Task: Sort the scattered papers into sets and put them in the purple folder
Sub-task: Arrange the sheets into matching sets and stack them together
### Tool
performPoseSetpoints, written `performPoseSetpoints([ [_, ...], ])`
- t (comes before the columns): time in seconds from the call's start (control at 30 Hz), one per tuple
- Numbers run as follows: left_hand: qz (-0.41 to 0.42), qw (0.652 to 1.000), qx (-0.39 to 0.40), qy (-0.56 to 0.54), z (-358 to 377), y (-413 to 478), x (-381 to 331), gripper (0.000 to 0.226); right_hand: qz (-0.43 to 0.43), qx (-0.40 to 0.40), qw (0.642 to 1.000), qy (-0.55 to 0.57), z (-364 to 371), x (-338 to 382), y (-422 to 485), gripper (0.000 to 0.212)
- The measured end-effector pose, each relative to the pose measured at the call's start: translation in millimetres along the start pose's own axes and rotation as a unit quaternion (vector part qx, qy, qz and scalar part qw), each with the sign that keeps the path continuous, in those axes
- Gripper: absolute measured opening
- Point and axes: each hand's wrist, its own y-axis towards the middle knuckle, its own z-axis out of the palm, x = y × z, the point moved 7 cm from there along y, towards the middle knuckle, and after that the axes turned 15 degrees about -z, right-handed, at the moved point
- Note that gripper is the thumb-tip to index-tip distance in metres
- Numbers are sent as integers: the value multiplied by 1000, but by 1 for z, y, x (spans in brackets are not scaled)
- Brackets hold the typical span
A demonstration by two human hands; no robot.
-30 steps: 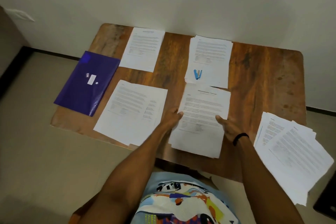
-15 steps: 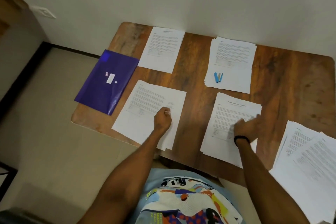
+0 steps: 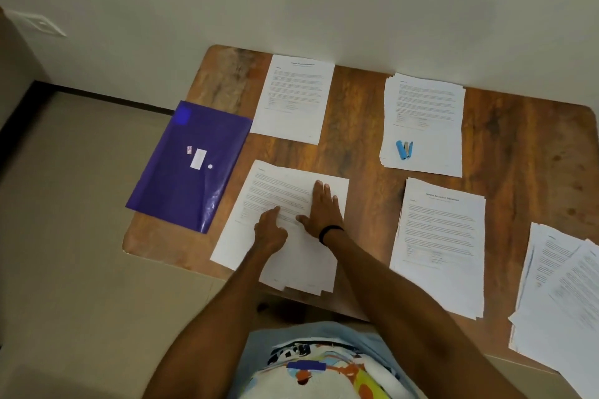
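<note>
A: Where's the white printed-paper stack (image 3: 278, 186) lying?
B: Four o'clock from the purple plastic folder (image 3: 181, 191). You're pressing it, right hand (image 3: 324, 209) flat, fingers together; left hand (image 3: 270, 232) curling, grip unclear. Sheets are slipping, so try gripping both long edges.

Left hand (image 3: 270, 232): back up, near the front edge of the table (image 3: 363, 126), one digit stretched forward, the rest curled under (grip, if any, hidden). Right hand (image 3: 324, 209): just beside it, palm down, fingers straight and together, thumb splayed leftward; black band (image 3: 330, 233) on wrist. Forearms: both reaching forward, converging.
</note>
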Motion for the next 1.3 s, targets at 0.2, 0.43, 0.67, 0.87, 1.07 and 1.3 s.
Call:
performPoseSetpoints([
  [0.2,24,999,7,-32,-10,7,7,61,30,-1,999,23,19,17,9,84],
  [0.43,31,993,89,-71,10,43,31,65,167,-195,863,435,23,42,-12,93],
  [0.67,3,985,103,-135,-23,26,14,62,174,-180,909,334,-1,15,-31,29],
  [0.87,-3,972,142,-190,-31,22,-15,101,144,-177,865,447,-55,-25,-60,22],
  [1.07,-25,956,243,-163,28,-17,-60,85,117,-120,790,590,-94,-75,-105,45],
  [1.3,24,956,263,-129,75,-51,-107,67,97,-103,654,743,-126,-124,-162,48],
])
